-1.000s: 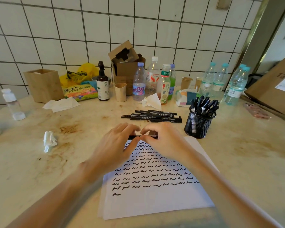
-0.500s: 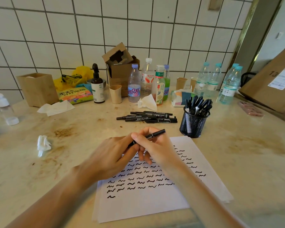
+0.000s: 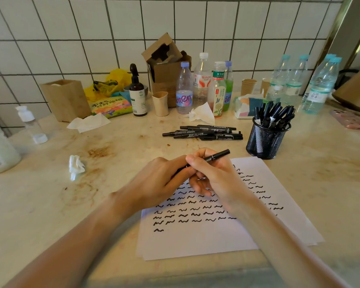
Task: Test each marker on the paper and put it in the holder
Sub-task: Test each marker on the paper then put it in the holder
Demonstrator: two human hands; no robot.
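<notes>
Both hands meet over the top of a white paper (image 3: 216, 238) covered with rows of black squiggles. My right hand (image 3: 216, 177) grips a black marker (image 3: 217, 155) by its barrel, its far end tilted up to the right. My left hand (image 3: 160, 181) pinches the marker's near end, which its fingers hide. A pile of several black markers (image 3: 204, 133) lies on the counter beyond the hands. A black mesh holder (image 3: 265, 142) with several markers in it stands off the paper's far right corner.
Bottles (image 3: 184, 90), paper cups (image 3: 160, 103), a cardboard box (image 3: 166, 69) and tissues line the tiled wall. A crumpled tissue (image 3: 76, 166) lies on the stained counter at left. A plastic bottle (image 3: 0, 148) stands at the far left edge, a phone (image 3: 350, 120) at far right.
The marker went from lying level between both hands to tilting up to the right in my right hand. The hands have stayed together over the top of the paper.
</notes>
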